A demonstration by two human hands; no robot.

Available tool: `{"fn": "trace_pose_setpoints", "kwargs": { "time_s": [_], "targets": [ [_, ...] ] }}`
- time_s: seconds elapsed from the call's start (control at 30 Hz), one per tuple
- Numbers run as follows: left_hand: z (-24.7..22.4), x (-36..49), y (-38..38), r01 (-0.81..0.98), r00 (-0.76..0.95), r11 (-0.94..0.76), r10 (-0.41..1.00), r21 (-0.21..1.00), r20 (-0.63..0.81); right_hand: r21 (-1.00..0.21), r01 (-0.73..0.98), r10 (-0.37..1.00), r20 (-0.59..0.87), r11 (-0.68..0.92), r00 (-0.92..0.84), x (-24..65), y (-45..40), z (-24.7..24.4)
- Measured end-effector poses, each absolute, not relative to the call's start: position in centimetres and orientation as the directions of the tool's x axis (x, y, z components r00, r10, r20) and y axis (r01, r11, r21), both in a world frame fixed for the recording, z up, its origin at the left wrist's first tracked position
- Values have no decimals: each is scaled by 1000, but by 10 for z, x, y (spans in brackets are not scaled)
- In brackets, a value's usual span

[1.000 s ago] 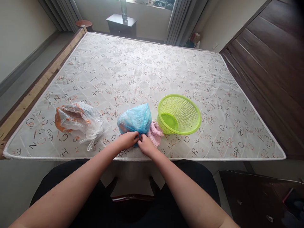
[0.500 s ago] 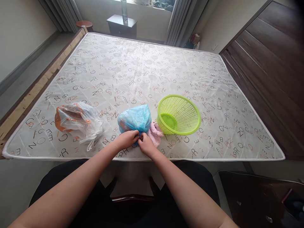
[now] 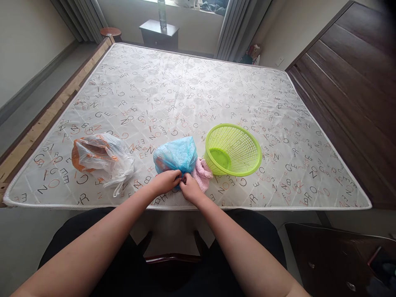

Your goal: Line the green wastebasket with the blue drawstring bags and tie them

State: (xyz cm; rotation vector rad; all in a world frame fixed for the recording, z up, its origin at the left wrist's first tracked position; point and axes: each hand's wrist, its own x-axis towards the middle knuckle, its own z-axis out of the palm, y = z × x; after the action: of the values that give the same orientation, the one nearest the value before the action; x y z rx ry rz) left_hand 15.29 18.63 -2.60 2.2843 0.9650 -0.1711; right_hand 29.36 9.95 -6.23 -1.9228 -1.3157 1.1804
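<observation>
A blue plastic bag [image 3: 175,154] with something reddish inside lies near the mattress's front edge. My left hand [image 3: 168,180] and my right hand [image 3: 190,187] meet at its gathered near end, both closed on the plastic, fingertips almost touching. The exact finger grip is small and partly hidden. Just right of the bag, partly behind my right hand, is a pink cloth [image 3: 203,173]. A green mesh basket [image 3: 233,171] stands tilted beside the cloth, with nothing in it.
To the left on the patterned mattress [image 3: 185,99] lies a white and orange plastic bag [image 3: 103,154] with its handles bunched. A wooden rail [image 3: 58,99] runs along the left side, a dark headboard [image 3: 349,95] along the right. Beyond stands a small cabinet [image 3: 159,37].
</observation>
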Motion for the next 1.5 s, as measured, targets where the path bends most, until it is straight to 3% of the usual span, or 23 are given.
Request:
{"fn": "trace_pose_setpoints", "kwargs": {
  "time_s": [0.63, 1.07, 1.5],
  "targets": [
    [-28, 153, 184, 689, 715, -512, 596, 514, -365, -755, 507, 903, -411, -415, 128, 293, 99, -63],
    [-32, 153, 181, 711, 703, -549, 557, 438, -442, -763, 532, 917, -394, -366, 65, 288, 94, -80],
    [-38, 151, 182, 701, 707, -507, 583, 501, -399, -758, 552, 922, -382, -347, 55, 288, 94, -80]
  ]
}}
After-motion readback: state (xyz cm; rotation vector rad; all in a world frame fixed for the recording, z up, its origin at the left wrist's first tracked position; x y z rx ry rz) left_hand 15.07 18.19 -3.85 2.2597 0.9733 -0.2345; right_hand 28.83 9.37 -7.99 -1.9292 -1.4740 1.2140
